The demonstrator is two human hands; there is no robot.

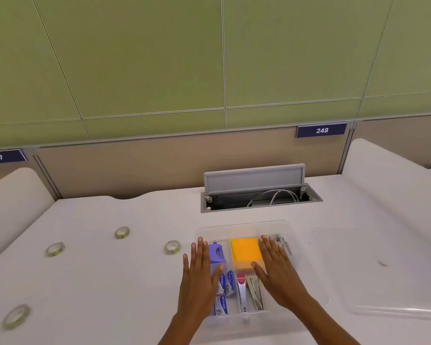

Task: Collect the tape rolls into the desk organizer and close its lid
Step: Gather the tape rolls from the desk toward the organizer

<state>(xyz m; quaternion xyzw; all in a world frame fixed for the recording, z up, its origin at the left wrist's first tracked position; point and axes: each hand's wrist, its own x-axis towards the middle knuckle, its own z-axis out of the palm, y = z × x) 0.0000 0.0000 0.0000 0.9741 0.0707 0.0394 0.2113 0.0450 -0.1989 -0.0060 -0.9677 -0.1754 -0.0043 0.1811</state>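
A clear plastic desk organizer [244, 226] sits open on the white desk, holding a purple item, orange sticky notes, staplers and clips. Its clear lid [383, 275] lies flat on the desk to the right. Several tape rolls lie to the left of the organizer: one nearest it [172, 247], one further back [122, 232], one further left [55, 249] and one near the front left [16, 315]. My left hand [200, 272] hovers flat over the organizer's left side, fingers spread. My right hand [276, 267] hovers flat over its right side. Both hold nothing.
An open cable hatch [259, 195] with white cables sits in the desk behind the organizer. White curved dividers [10, 195] rise at the left, and one [388, 175] at the right. A tan partition with number plates stands at the back.
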